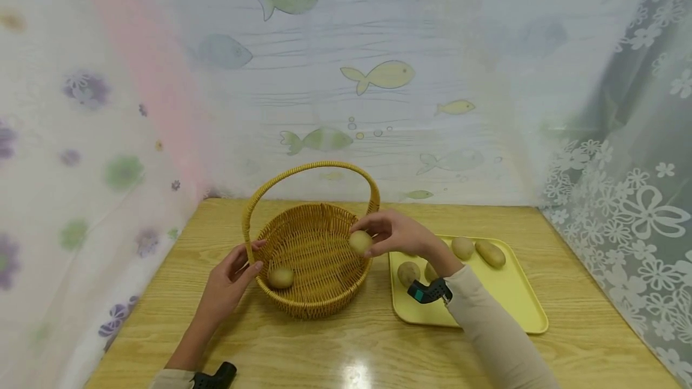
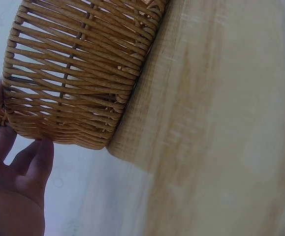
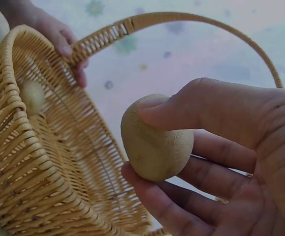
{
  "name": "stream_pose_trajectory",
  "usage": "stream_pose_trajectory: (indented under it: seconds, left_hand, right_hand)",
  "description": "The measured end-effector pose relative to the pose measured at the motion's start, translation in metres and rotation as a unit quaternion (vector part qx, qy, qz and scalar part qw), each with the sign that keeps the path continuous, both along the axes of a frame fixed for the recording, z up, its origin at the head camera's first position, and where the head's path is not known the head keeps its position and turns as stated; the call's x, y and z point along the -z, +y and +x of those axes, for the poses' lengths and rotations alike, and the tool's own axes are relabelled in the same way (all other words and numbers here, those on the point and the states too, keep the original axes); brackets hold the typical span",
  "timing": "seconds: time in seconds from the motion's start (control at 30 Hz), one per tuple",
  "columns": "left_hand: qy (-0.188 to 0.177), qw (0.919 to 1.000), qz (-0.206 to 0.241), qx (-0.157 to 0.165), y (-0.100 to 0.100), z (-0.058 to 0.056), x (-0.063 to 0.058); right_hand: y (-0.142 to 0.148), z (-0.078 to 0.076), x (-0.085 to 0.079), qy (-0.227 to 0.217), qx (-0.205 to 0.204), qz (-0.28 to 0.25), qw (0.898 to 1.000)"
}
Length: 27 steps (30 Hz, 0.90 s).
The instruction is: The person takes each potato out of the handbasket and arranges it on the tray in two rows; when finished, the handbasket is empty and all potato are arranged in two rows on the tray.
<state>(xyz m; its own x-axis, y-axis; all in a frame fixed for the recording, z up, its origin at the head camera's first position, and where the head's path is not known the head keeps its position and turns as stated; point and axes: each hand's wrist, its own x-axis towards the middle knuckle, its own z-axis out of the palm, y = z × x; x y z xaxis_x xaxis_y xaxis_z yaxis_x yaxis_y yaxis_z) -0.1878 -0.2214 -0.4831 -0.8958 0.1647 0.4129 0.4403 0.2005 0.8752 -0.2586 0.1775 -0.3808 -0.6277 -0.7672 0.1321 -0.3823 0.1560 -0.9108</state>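
A round wicker basket (image 1: 309, 305) with a tall arched handle (image 1: 324, 164) stands on the table. At its left side, my left hand (image 1: 229, 275) holds the rim by the handle's foot; the left wrist view shows fingertips (image 2: 43, 152) against the wicker. Over the basket's right rim, my right hand (image 1: 399, 233) pinches a potato (image 1: 359, 244) between thumb and fingers. The right wrist view shows that potato (image 3: 154, 147) clear of the wicker. Inside the basket, one potato (image 1: 281, 278) lies near the left front wall.
To the right of the basket is a yellow tray (image 1: 503, 299) with several potatoes, among them an oblong one (image 1: 491, 254); the right forearm partly covers them. Printed curtains (image 1: 378, 107) hang behind and on both sides of the wooden table (image 1: 303, 353).
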Motion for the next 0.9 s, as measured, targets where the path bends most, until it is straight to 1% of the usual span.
stream_pose_trajectory:
  seconds: [0.17, 0.37, 0.6, 0.77, 0.9]
  left_hand:
    - [0.002, 1.0, 0.0, 0.001, 0.0, 0.0, 0.0]
    - [0.0, 1.0, 0.001, 0.002, 0.0, 0.0, 0.0]
    - [-0.003, 1.0, 0.0, 0.0, 0.0, 0.0, 0.001]
    - [-0.007, 1.0, 0.0, -0.007, -0.001, -0.001, 0.001]
    - [0.0, 1.0, -0.001, -0.003, -0.001, 0.0, 0.001]
  right_hand:
    - [0.008, 0.005, 0.001, -0.002, 0.009, -0.005, 1.0]
    - [0.018, 0.01, 0.005, 0.005, 0.034, 0.0, 0.999]
    - [0.031, 0.016, 0.009, 0.001, 0.052, -0.01, 0.999]
    - [0.041, 0.02, 0.011, 0.001, 0.073, -0.012, 0.997]
    - [0.048, 0.024, 0.012, 0.007, 0.092, -0.007, 0.996]
